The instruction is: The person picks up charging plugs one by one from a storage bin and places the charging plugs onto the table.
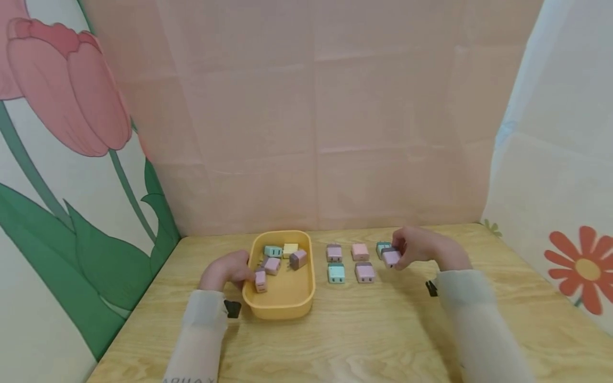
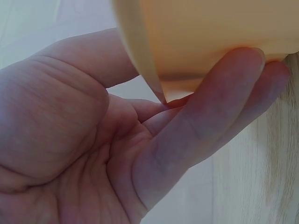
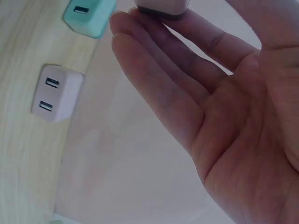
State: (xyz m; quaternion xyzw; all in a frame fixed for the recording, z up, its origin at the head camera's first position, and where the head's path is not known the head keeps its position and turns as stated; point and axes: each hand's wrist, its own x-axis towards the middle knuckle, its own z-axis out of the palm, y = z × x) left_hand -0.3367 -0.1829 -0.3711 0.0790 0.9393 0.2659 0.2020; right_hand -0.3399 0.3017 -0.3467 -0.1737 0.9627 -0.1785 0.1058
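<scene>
My left hand (image 1: 229, 268) grips the left rim of a yellow plastic tray (image 1: 280, 312), its fingers against the outer wall in the left wrist view. Inside lie a teal USB wall charger (image 1: 273, 251), a yellow charger (image 1: 290, 250) and several purple ones, one (image 1: 260, 281) close to my left fingertips. My right hand (image 1: 426, 248) pinches a purple-and-grey USB charger (image 1: 391, 258) beside a teal charger (image 1: 382, 248), which it partly hides. Only the lower end of the held charger (image 3: 163, 6) shows in the right wrist view.
Right of the tray, two rows of chargers stand on the wooden table (image 1: 345, 335): a purple (image 1: 334, 253) and a pink one (image 1: 360, 251) behind, an aqua (image 1: 336, 273) and a purple one (image 1: 365, 272) in front. A pink cloth wall (image 1: 306, 133) rises behind.
</scene>
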